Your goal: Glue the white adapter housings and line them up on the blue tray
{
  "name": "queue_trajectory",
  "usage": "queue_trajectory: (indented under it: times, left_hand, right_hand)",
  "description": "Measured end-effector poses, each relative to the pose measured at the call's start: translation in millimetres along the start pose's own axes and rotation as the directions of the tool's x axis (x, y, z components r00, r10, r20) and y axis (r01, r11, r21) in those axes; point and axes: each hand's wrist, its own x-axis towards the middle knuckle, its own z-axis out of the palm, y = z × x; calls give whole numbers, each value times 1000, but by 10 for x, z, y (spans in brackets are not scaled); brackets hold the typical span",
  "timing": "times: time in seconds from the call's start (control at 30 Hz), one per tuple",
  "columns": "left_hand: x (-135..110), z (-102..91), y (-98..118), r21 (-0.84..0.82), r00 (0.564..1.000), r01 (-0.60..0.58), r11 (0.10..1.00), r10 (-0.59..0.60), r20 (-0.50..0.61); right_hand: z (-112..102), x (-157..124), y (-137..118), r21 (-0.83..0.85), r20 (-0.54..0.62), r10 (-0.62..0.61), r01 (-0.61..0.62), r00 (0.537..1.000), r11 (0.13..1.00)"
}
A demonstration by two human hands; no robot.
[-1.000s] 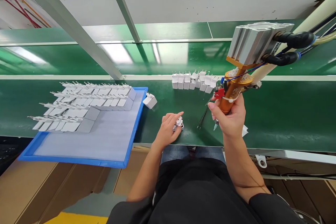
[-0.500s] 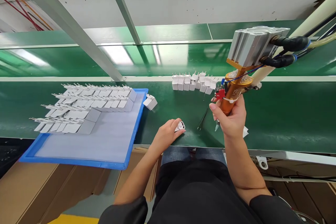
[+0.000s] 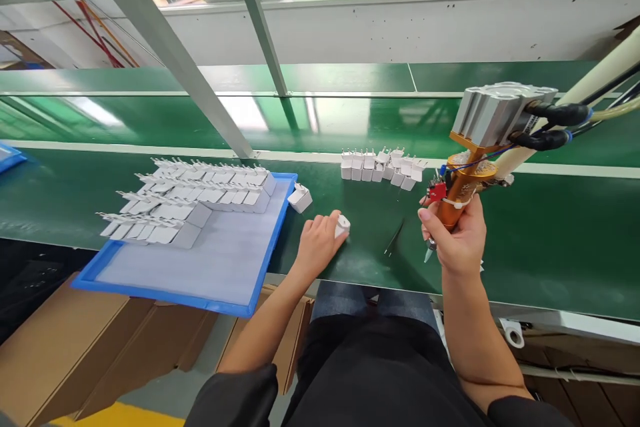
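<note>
My left hand (image 3: 317,245) is closed on a white plug-in charger casing (image 3: 343,226), low over the green bench near its front edge; the fingers cover part of it. In my right hand (image 3: 465,237) is a dispensing gun (image 3: 460,197) with an orange metal barrel, a silver air cylinder on top and a small red switch at its side. My fingers wrap round the barrel, and its pale pointed nozzle (image 3: 428,255) aims down, apart from the casing. Dark tweezers (image 3: 395,238) lie on the bench between my hands. One loose white charger (image 3: 300,198) sits beside the tray, left of my left hand.
A blue-rimmed tray (image 3: 260,277) on the left carries rows of white chargers (image 3: 220,187) and overhangs the bench edge. Several more chargers (image 3: 370,167) stand in a group at the back. Grey frame posts (image 3: 190,83) rise beyond. Hoses (image 3: 560,127) run to the gun from the right.
The head view has shifted, so the bench appears further right. My left hand has turned the charger casing, so its open end no longer faces the camera. My right hand still grips the dispensing gun.
</note>
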Motion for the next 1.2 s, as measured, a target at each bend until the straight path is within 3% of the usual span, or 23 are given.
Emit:
queue_trajectory:
  times: [0.1,0.2,0.3,0.43,0.53,0.6,0.7,0.77,0.83,0.9,1.0,1.1,1.2]
  left_hand:
    - [131,-18,-159,59,977,187,981,-180,-114]
    - [220,6,-270,35,924,333,942,-319,-208]
    - [287,71,-369,-37,886,366,930,-360,-292]
    - [385,120,-507,-181,896,361,915,-394,-204]
    - [403,86,-557,-328,868,415,849,-477,-137]
    - [350,28,-551,-531,841,418,737,-536,-82]
    - [159,-122,-517,-864,813,352,360,-575,92]
    - [-19,-260,-509,-948,813,297,114,-551,188]
    - [-213,-402,-531,-965,817,261,4,-533,219]
    - [-399,-509,-598,-967,806,252,28,-559,194]
    - [-629,-557,-815,-906,759,316,280,-648,64]
    - [-758,-521,-1181,-664,709,461,589,-695,-125]
    - [-761,-500,-1582,-340,690,608,717,-690,-221]
  right_hand:
    - [-24,3,23,17,5,5,-5,1000,1000]
    - [-34,7,44,43,4,18,-18,1000,999]
    - [-39,9,58,64,3,29,-29,1000,998]
    - [-53,16,76,78,8,37,-38,999,996]
    - [-72,30,101,70,8,42,-43,999,997]
    - [-87,40,119,66,12,38,-39,999,997]
    - [-107,47,131,62,3,40,-40,999,997]
    - [-116,43,126,57,-14,58,-57,998,997]
    - [-124,36,117,60,-28,81,-80,996,995]
    - [-130,31,108,73,-45,98,-95,994,993]
    - [-136,33,99,100,-86,116,-107,990,989]
    - [-136,42,90,104,-103,151,-140,983,985]
    - [-126,44,74,85,-107,170,-162,979,983]
